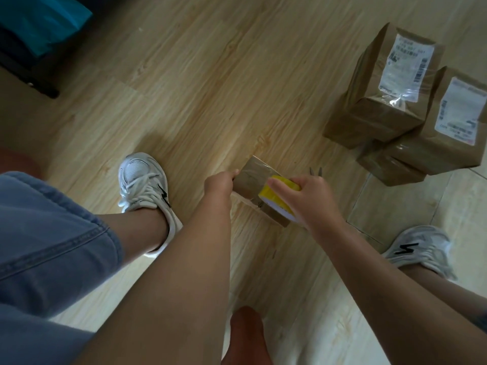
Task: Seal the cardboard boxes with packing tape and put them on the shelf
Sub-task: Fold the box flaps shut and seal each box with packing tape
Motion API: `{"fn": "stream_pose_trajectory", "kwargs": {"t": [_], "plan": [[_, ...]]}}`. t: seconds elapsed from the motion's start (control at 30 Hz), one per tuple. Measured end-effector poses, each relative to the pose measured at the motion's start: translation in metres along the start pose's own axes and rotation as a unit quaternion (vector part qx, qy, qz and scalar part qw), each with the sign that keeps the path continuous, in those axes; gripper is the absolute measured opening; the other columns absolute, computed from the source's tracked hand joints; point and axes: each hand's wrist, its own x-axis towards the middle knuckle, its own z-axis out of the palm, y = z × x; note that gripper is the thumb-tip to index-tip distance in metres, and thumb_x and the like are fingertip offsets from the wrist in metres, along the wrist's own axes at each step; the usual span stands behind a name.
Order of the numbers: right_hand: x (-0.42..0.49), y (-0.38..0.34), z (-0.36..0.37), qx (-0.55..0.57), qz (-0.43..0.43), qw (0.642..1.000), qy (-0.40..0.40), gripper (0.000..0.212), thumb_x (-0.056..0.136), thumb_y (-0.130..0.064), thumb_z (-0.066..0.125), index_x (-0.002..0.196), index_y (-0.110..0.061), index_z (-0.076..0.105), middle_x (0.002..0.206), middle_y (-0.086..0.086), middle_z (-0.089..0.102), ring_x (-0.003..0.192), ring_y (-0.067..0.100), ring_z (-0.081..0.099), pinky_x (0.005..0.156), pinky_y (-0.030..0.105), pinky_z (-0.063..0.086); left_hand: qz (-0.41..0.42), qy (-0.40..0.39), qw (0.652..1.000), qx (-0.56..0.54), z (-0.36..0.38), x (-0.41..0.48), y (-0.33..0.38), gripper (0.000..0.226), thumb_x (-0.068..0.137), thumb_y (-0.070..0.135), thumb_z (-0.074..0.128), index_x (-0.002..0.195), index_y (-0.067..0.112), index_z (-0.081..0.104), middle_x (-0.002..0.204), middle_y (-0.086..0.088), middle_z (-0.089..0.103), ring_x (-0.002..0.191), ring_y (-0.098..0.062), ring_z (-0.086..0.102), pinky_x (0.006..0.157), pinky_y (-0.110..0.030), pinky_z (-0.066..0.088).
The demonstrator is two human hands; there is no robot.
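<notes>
Soft light, perhaps from the right, brightens the floor (200,83); far left is dim. Edges bend, slightly blurred.

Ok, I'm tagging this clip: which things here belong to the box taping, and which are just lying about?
Job: small box, yellow tape roll, scissors, labelled boxes.
Lying about: teal object, dark furniture leg.

We see a pale floor (200,83) with streaky wood grain. Our tape roll (274,198) is yellow with a white inner rim, and the small box (253,177) beside it is plain brown. The boxes (369,111) at far right are brown too, with white labels (405,72) printed in black. Our sneakers (142,177) are white with black zigzags, our jeans (47,233) are blue, and the cloth (39,22) at far left is teal.
</notes>
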Motion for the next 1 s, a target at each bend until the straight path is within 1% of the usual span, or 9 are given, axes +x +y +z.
{"fn": "stream_pose_trajectory", "kwargs": {"t": [0.1,0.17,0.3,0.43,0.57,0.63,0.73,0.9,1.0], "plan": [[-0.001,0.002,0.001,-0.007,-0.005,1.0,0.013,0.054,0.088,-0.055,0.065,0.058,-0.012,0.051,0.049,-0.001,0.04,0.046,0.015,0.037,0.047,0.031,0.034,-0.009,-0.003,1.0,-0.003,0.003,-0.002,0.003,0.013,0.09,0.017,0.069,0.102,0.012,0.063,0.11,-0.005,0.063,0.092,-0.018,0.055,0.084,-0.036,0.049],[-0.001,0.004,0.002,-0.006,-0.003,1.0,0.022,0.055,0.087,-0.055,0.065,0.059,-0.01,0.053,0.049,0.0,0.041,0.045,0.015,0.037,0.047,0.031,0.034,0.007,-0.009,1.0,0.013,0.004,0.001,0.001,0.008,0.091,0.021,0.068,0.099,0.017,0.067,0.109,-0.003,0.064,0.094,-0.017,0.056,0.082,-0.036,0.05],[-0.001,0.003,0.001,0.001,0.002,1.0,0.02,0.053,0.088,-0.054,0.065,0.057,-0.013,0.052,0.046,-0.005,0.038,0.042,0.011,0.034,0.044,0.029,0.031,0.04,0.012,0.994,0.099,0.005,0.003,0.008,0.032,0.093,0.028,0.068,0.116,0.006,0.067,0.116,-0.01,0.065,0.102,-0.026,0.06,0.087,-0.039,0.055],[0.001,-0.001,0.001,-0.003,0.007,1.0,0.016,0.052,0.089,-0.053,0.065,0.055,-0.017,0.049,0.045,-0.006,0.038,0.041,0.009,0.034,0.043,0.028,0.031,0.147,0.054,0.948,0.277,0.007,0.001,0.019,0.03,0.095,0.03,0.064,0.115,0.009,0.07,0.116,-0.011,0.068,0.108,-0.031,0.064,0.088,-0.035,0.051],[-0.003,-0.003,-0.001,-0.001,0.012,1.0,0.008,0.051,0.09,-0.053,0.064,0.056,-0.017,0.051,0.046,-0.005,0.04,0.041,0.009,0.035,0.043,0.025,0.031,0.28,0.135,0.889,0.336,-0.005,-0.011,0.014,0.011,0.091,0.014,0.068,0.101,0.015,0.072,0.103,-0.003,0.069,0.095,-0.021,0.064,0.072,-0.029,0.043],[-0.004,-0.004,-0.002,-0.004,0.014,1.0,0.008,0.051,0.091,-0.053,0.064,0.056,-0.019,0.05,0.048,-0.004,0.041,0.043,0.009,0.036,0.044,0.026,0.031,0.34,0.15,0.865,0.338,-0.009,-0.015,0.011,0.018,0.092,0.007,0.061,0.1,0.015,0.074,0.103,-0.003,0.071,0.096,-0.021,0.066,0.071,-0.028,0.043],[-0.005,-0.007,-0.002,-0.012,0.018,1.0,0.018,0.049,0.09,-0.053,0.064,0.056,-0.02,0.049,0.047,-0.006,0.041,0.043,0.008,0.038,0.044,0.024,0.031,0.369,0.106,0.87,0.308,-0.005,-0.03,0.009,0.027,0.096,0.01,0.053,0.112,0.015,0.074,0.113,-0.002,0.072,0.106,-0.021,0.065,0.082,-0.026,0.047],[-0.005,-0.01,-0.001,-0.024,0.025,0.999,0.022,0.045,0.09,-0.056,0.063,0.064,-0.021,0.05,0.052,-0.005,0.048,0.048,0.009,0.047,0.047,0.026,0.037,0.258,-0.039,0.933,0.248,-0.004,-0.036,0.003,0.031,0.105,0.029,0.045,0.111,0.013,0.071,0.107,-0.005,0.065,0.102,-0.021,0.058,0.087,-0.031,0.042],[-0.005,-0.009,-0.001,-0.029,0.018,0.999,0.028,0.051,0.09,-0.055,0.063,0.057,-0.019,0.051,0.049,-0.003,0.045,0.046,0.01,0.042,0.048,0.03,0.035,0.208,-0.123,0.95,0.2,-0.015,-0.037,-0.003,0.042,0.106,0.039,0.042,0.137,0.016,0.059,0.121,0.002,0.057,0.114,-0.012,0.049,0.105,-0.033,0.038]]}}
